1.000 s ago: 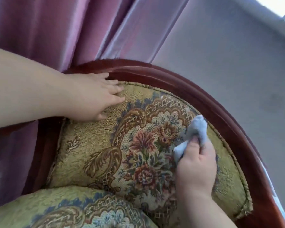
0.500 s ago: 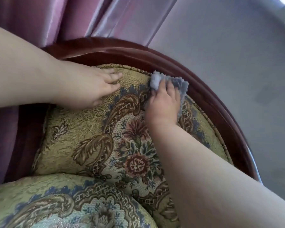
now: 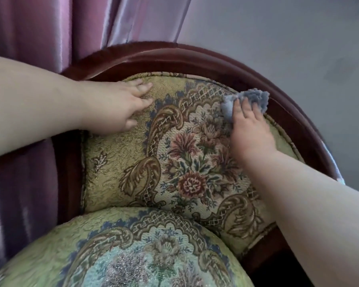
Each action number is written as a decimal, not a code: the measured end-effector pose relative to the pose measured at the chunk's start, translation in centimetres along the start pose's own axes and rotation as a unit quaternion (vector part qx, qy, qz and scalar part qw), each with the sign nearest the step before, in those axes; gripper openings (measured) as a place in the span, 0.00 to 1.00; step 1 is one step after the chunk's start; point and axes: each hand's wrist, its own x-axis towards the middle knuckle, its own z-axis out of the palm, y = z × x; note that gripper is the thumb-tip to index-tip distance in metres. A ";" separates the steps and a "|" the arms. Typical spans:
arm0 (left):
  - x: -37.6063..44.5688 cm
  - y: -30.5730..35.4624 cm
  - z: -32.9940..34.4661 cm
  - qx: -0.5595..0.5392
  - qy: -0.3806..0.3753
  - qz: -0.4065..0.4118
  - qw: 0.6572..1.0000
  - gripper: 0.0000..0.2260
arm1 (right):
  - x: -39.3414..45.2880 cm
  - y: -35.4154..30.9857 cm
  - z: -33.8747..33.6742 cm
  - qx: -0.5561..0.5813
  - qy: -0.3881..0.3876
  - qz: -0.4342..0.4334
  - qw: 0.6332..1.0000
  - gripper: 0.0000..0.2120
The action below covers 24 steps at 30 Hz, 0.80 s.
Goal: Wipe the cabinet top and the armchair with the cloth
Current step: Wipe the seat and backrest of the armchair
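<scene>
The armchair has a gold floral backrest (image 3: 180,162) inside a dark red wooden frame (image 3: 195,56), and a greenish patterned seat cushion (image 3: 133,251) below. My right hand (image 3: 250,129) presses a crumpled grey-blue cloth (image 3: 251,98) flat against the backrest's upper right, close to the wooden rim. My left hand (image 3: 120,108) rests flat on the upper left of the backrest, fingers spread, holding nothing. The cabinet is out of view.
Purple satin curtains (image 3: 29,38) hang behind and to the left of the chair. A pale grey wall (image 3: 288,48) fills the upper right. The chair frame curves down toward the right edge.
My right hand has slid the cloth rightward along the top of the backrest toward the frame's right curve. My left hand stays planted on the upper left.
</scene>
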 end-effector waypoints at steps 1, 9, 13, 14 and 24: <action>0.0 0.0 0.1 -0.005 0.005 -0.001 1.000 0.33 | -0.1 0.0 0.0 0.009 0.003 0.013 1.000 0.36; 0.5 0.4 0.3 -0.013 0.013 -0.014 1.000 0.32 | 3.9 -9.1 -0.9 0.127 0.021 0.008 0.992 0.40; 0.5 0.1 0.9 -0.014 0.009 -0.024 1.000 0.31 | 4.4 -11.1 -0.6 0.077 0.037 -0.125 0.988 0.38; 0.4 0.2 0.9 -0.018 0.004 -0.024 1.000 0.31 | 4.1 -9.9 -0.4 0.055 0.039 -0.150 0.986 0.38; -0.2 0.6 -0.1 -0.043 -0.007 -0.023 0.999 0.31 | -2.0 2.1 1.4 -0.002 0.015 0.027 1.000 0.36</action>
